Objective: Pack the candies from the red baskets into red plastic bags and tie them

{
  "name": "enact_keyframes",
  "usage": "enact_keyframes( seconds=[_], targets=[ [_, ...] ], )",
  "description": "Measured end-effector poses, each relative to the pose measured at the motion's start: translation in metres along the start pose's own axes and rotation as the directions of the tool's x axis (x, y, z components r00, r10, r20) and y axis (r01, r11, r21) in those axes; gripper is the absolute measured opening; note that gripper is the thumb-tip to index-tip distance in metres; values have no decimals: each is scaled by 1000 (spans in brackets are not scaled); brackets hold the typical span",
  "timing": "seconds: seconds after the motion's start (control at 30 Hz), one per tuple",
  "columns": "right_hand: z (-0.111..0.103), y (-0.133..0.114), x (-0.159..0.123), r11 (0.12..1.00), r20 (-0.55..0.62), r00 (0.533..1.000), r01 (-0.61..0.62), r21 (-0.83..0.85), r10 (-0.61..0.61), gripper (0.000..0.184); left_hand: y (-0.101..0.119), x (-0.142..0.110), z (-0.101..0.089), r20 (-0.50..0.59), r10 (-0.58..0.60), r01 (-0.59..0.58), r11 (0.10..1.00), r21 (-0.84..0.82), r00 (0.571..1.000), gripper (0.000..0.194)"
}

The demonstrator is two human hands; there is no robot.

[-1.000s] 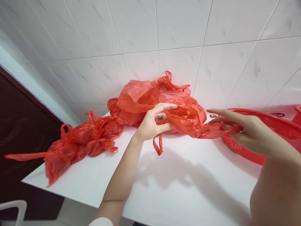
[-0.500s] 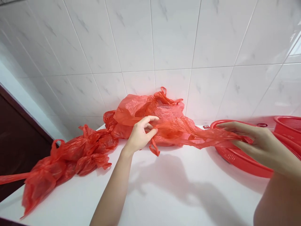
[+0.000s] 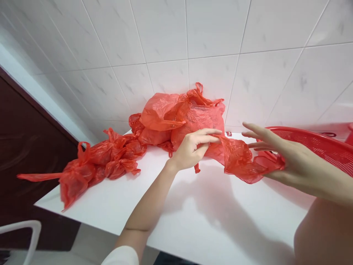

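Both my hands hold one red plastic bag above the white counter. My left hand pinches its left end, fingers closed on the film. My right hand grips the bag's right end between thumb and palm, with the other fingers stretched out. The bag sags slack between the two hands.
A heap of loose red bags lies against the tiled wall behind my hands. Several knotted red bags lie at the counter's left end by its edge. A red mesh basket stands at the right. A white chair back shows at the lower left.
My hands have come closer together, so the bag that was stretched taut now hangs slack and bunched between them.
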State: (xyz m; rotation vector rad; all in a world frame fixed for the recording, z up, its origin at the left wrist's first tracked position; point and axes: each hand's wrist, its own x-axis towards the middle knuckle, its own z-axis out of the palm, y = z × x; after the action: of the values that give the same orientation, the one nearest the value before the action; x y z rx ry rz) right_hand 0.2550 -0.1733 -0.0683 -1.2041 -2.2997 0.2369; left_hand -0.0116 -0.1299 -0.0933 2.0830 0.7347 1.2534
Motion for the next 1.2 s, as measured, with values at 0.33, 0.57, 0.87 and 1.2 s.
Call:
enact_keyframes(
  seconds=[0.33, 0.57, 0.87, 1.2],
  targets=[
    [23, 17, -5, 977, 101, 985, 156, -144, -142, 97, -6, -2, -5, -210, -35, 69, 985, 157, 977, 38],
    [44, -13, 19, 982, 154, 987, -8, -191, 38, 63, -8, -5, -4, -114, -8, 29, 983, 183, 993, 52],
    [48, -23, 32, 928, -174, 956, -277, -249, 238, 68, -2, -9, -2, 28, -2, -3, 989, 149, 1000, 67],
    [47, -23, 35, 948, -547, 831, -245, -206, 96, 46, 0, -8, -6, 23, -23, 14, 937, 349, 999, 66]
  ],
)
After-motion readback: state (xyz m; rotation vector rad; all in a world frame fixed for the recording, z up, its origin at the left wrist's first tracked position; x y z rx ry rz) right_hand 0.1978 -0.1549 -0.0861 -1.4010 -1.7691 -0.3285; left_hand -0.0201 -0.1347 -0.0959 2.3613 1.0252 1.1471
